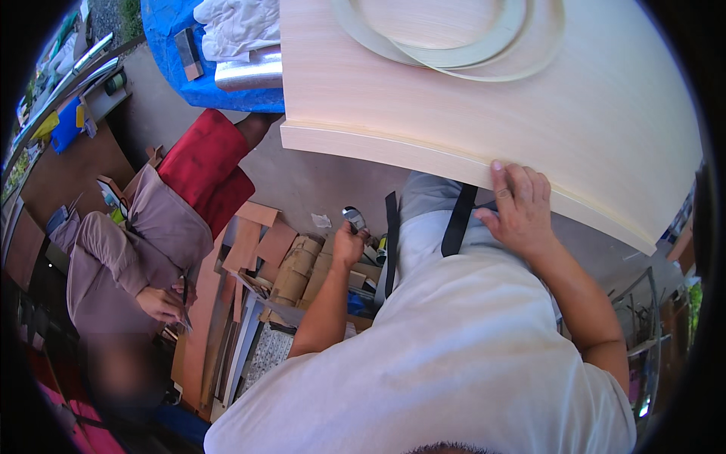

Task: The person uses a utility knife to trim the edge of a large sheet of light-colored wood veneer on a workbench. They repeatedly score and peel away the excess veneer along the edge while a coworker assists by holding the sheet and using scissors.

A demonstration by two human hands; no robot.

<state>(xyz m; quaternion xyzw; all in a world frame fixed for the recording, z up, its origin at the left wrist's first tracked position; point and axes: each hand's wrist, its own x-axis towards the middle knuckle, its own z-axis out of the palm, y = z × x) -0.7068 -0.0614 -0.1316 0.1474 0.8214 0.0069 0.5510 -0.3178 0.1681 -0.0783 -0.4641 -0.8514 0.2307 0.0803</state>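
Observation:
A large pale wood-grain panel [423, 113] lies raised in front of me, with a light edge strip [378, 144] along its near side. My right hand [523, 204] rests its fingertips on that near edge, thumb spread apart below. Down at my left side, my left hand [348, 246] is closed around a small silver-and-dark tool [354, 219], whose exact kind I cannot make out. On the panel's far part sits a loose coil of pale edge banding [454, 59]. Its outer turn has sprung away from the rest.
Left of me, a person in a brown top [144, 250] and red apron holds a thin tool. Wood offcuts [246, 242] and brown rolls [296, 268] are piled between us. A blue tarp [170, 45] with white cloth lies beyond. At right stands a metal frame [652, 318].

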